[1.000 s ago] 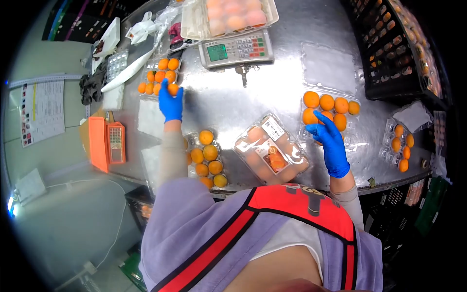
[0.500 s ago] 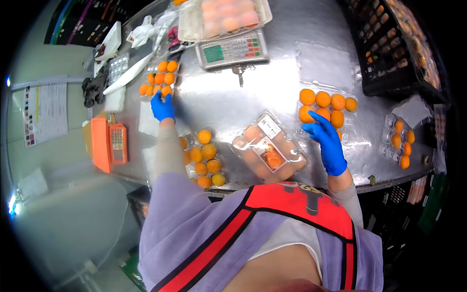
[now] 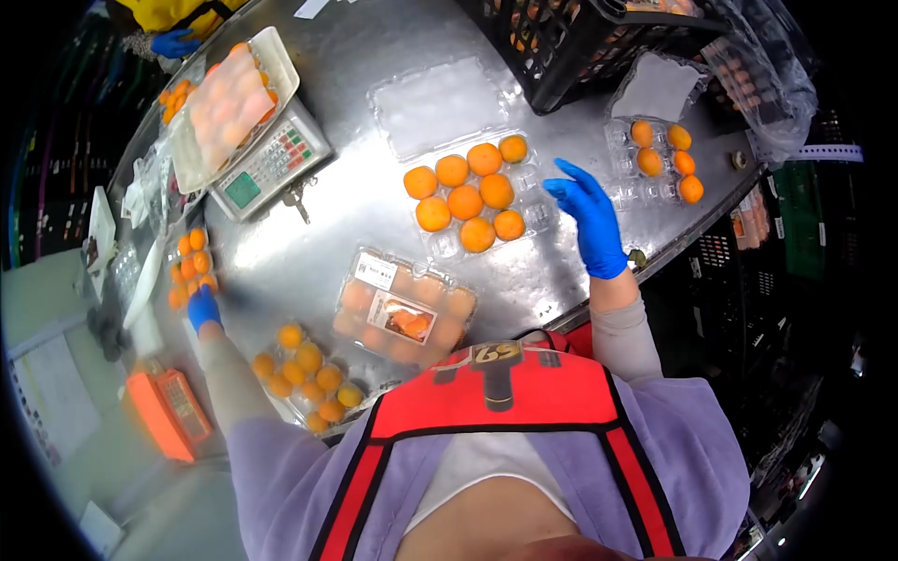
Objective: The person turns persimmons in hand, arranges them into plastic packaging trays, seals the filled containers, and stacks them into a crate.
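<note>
My right hand (image 3: pixel 591 224), in a blue glove, is open with its fingers stretched out. It hovers just right of an open clear plastic pack (image 3: pixel 538 213) holding several oranges (image 3: pixel 465 202), its lid (image 3: pixel 440 107) folded back. At the left, my gloved left hand (image 3: pixel 203 307) is at the near end of a clear pack of oranges (image 3: pixel 189 265), close to or touching the nearest orange. Its fingers are too small and hidden to read. Between my hands lies a closed, labelled fruit pack (image 3: pixel 407 309). Nearer my body sits another pack of oranges (image 3: pixel 309 374).
A scale (image 3: pixel 267 164) at the back left bears a tray of fruit packs (image 3: pixel 224 107). Black crate (image 3: pixel 580 56) stands at the back; another part-filled pack (image 3: pixel 655 164) lies right. Orange box (image 3: pixel 168 411) is at left. A co-worker's blue-gloved hand (image 3: pixel 175 43) shows top left.
My view has turned to the right. My right hand has moved off the oranges to the right side of the open pack. My left hand is still at the left pack.
</note>
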